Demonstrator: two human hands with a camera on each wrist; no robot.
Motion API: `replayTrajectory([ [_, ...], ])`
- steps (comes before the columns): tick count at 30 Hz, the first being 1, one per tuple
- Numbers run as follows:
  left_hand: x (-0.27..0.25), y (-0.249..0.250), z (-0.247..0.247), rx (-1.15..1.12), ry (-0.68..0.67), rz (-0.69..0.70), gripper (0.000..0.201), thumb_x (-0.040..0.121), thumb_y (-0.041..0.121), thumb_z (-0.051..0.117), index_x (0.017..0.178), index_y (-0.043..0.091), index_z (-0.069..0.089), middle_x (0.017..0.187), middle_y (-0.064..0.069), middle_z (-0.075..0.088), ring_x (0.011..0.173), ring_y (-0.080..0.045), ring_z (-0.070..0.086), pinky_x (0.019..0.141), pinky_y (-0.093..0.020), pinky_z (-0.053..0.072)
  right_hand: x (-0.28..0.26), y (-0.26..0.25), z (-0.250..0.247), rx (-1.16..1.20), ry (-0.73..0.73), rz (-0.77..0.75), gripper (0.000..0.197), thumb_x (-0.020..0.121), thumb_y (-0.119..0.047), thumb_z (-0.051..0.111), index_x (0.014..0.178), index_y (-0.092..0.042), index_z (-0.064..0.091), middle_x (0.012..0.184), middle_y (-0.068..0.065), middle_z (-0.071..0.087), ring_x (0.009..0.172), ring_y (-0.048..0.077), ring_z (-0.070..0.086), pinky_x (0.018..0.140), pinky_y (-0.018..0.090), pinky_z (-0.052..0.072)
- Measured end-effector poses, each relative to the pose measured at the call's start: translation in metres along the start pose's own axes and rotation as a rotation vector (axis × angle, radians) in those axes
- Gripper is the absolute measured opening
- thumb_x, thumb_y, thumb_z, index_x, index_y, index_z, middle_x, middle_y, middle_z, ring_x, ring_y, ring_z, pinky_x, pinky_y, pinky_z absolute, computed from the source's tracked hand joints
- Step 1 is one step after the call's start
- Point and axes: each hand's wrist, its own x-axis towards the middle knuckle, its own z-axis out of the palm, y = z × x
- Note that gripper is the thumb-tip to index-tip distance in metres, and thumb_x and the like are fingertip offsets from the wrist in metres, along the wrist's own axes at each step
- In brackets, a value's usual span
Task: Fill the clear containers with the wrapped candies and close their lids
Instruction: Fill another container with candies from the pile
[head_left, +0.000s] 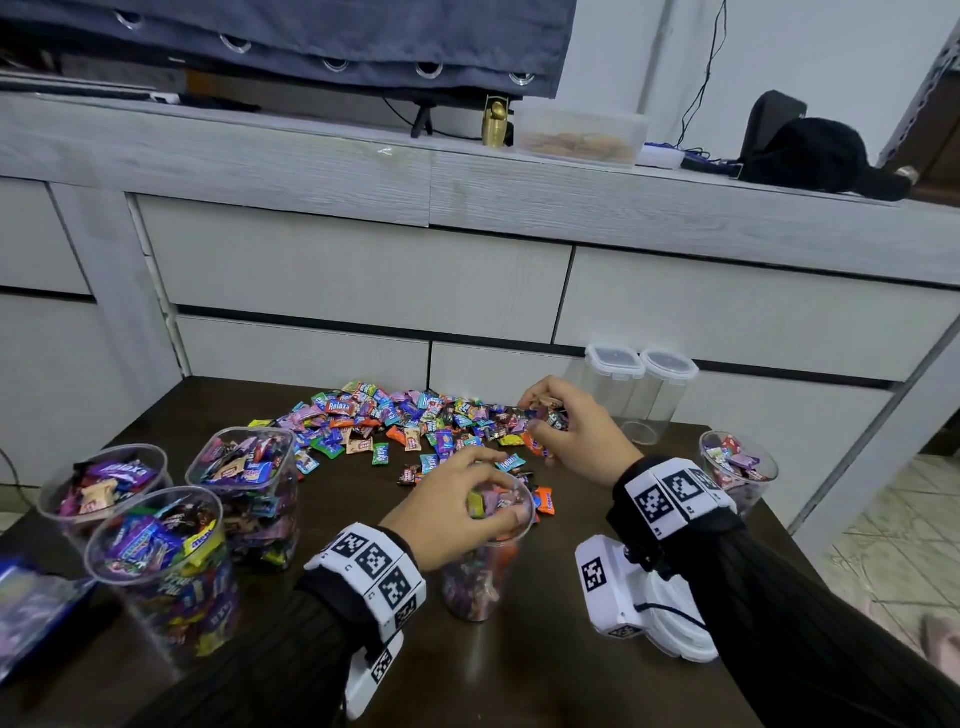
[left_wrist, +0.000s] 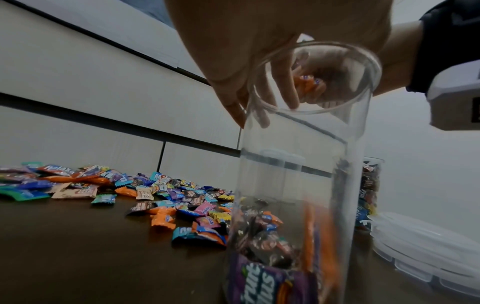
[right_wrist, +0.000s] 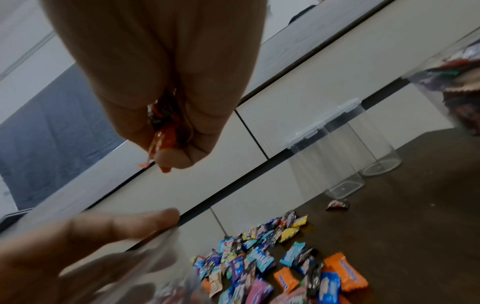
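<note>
At frame centre, the left hand (head_left: 457, 506) hid the jar (head_left: 480, 582) mouth, fingers curled round candies (left_wrist: 309, 84), visible only from the left wrist. The right hand (head_left: 569, 431) clutched candies; the right wrist view blurred them.

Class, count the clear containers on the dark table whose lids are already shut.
2: a square-lidded container and a round-lidded container, side by side at the table's far right edge, both empty.

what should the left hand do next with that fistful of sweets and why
Probably open the fingers and let the candies drop. The left hand sits right over the mouth of the round jar, its fingers curled round a few candies, and the jar is only filled near its bottom. The right hand is already gripping more from the pile.
</note>
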Motion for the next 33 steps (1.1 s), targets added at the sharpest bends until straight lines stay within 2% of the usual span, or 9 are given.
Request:
replayTrajectory([
  [3, -0.006, -0.004, -0.001, -0.182, 0.018, -0.092, 0.069, 0.058, 0.069, 0.075, 0.114, 0.048, 0.04, 0.129, 0.017, 0.05, 0.115, 0.003, 0.054, 0.099, -0.027, 0.048, -0.009, -0.006, 0.012, 0.103, 0.007, -0.034, 0.017, 0.089, -0.005, 0.059, 0.101, -0.018, 0.056, 0.09, -0.015, 0.059, 0.073, 0.001, 0.058, 0.066, 0.022, 0.051],
  [6, -0.014, -0.012, -0.001, -0.301, -0.013, -0.129, 0.111, 0.044, 0.062, 0.088, 0.135, 0.044, 0.026, 0.137, 0.017, 0.047, 0.124, 0.0, 0.051, 0.103, -0.027, 0.047, -0.02, -0.013, 0.025, 0.101, -0.015, -0.107, 0.02, 0.087, -0.005, 0.06, 0.1, -0.019, 0.057, 0.1, -0.008, 0.061, 0.09, 0.001, 0.058, 0.082, 0.021, 0.048],
  [8, -0.016, -0.015, -0.002, -0.314, -0.031, -0.126, 0.121, 0.043, 0.056, 0.092, 0.141, 0.044, 0.02, 0.138, 0.014, 0.05, 0.123, 0.003, 0.052, 0.105, -0.028, 0.045, -0.027, -0.016, 0.035, 0.019, -0.048, -0.173, 0.02, 0.086, -0.005, 0.061, 0.103, -0.015, 0.059, 0.103, 0.001, 0.059, 0.096, 0.01, 0.055, 0.087, 0.02, 0.043],
  [11, -0.015, -0.017, -0.006, -0.305, -0.028, -0.139, 0.121, 0.043, 0.054, 0.092, 0.138, 0.054, 0.016, 0.132, 0.016, 0.056, 0.117, 0.006, 0.055, 0.104, -0.027, 0.045, -0.035, -0.017, 0.047, -0.116, -0.133, -0.258, 0.021, 0.088, -0.007, 0.059, 0.109, -0.009, 0.059, 0.105, 0.003, 0.05, 0.095, 0.008, 0.046, 0.084, 0.011, 0.033],
  [16, -0.012, -0.02, -0.009, -0.262, -0.065, -0.138, 0.127, 0.045, 0.051, 0.092, 0.142, 0.056, 0.009, 0.126, 0.015, 0.062, 0.116, 0.007, 0.055, 0.107, -0.033, 0.043, -0.041, -0.017, 0.054, -0.232, -0.214, -0.319, 0.024, 0.091, -0.015, 0.057, 0.114, -0.012, 0.061, 0.109, 0.006, 0.051, 0.101, 0.013, 0.045, 0.082, 0.012, 0.026],
  [21, -0.013, -0.024, -0.011, -0.272, -0.058, -0.127, 0.121, 0.042, 0.056, 0.092, 0.129, 0.075, 0.009, 0.133, 0.012, 0.057, 0.125, -0.01, 0.053, 0.109, -0.044, 0.041, -0.039, -0.017, 0.054, -0.186, -0.215, -0.283, 0.026, 0.084, -0.026, 0.069, 0.107, -0.013, 0.068, 0.117, 0.005, 0.054, 0.111, 0.014, 0.049, 0.093, 0.014, 0.032],
  [26, -0.017, -0.031, -0.01, -0.334, -0.07, -0.058, 0.116, 0.042, 0.066, 0.087, 0.135, 0.068, 0.018, 0.13, 0.015, 0.06, 0.122, 0.0, 0.054, 0.106, -0.033, 0.044, -0.041, -0.016, 0.059, -0.008, -0.139, -0.243, 0.03, 0.079, -0.029, 0.075, 0.105, -0.017, 0.065, 0.106, -0.001, 0.058, 0.096, 0.007, 0.057, 0.084, 0.015, 0.045],
  [30, -0.022, -0.039, -0.01, -0.484, -0.004, -0.127, 0.095, 0.055, 0.091, 0.055, 0.139, 0.053, 0.03, 0.13, 0.021, 0.058, 0.122, 0.001, 0.054, 0.103, -0.03, 0.045, -0.034, 0.006, 0.056, 0.189, 0.227, -0.029, 0.026, 0.087, -0.029, 0.065, 0.111, -0.028, 0.055, 0.113, -0.01, 0.06, 0.101, 0.002, 0.059, 0.086, 0.027, 0.051],
  [33, -0.017, -0.057, -0.014, -0.284, 0.222, -0.268, 0.073, 0.076, 0.082, 0.043, 0.136, 0.04, 0.037, 0.137, 0.019, 0.052, 0.128, -0.001, 0.048, 0.112, -0.036, 0.035, -0.023, 0.044, 0.051, 0.004, 0.122, 0.309, 0.065, 0.085, -0.031, 0.069, 0.138, -0.012, 0.035, 0.142, 0.006, 0.042, 0.131, 0.018, 0.041, 0.109, 0.036, 0.035],
])
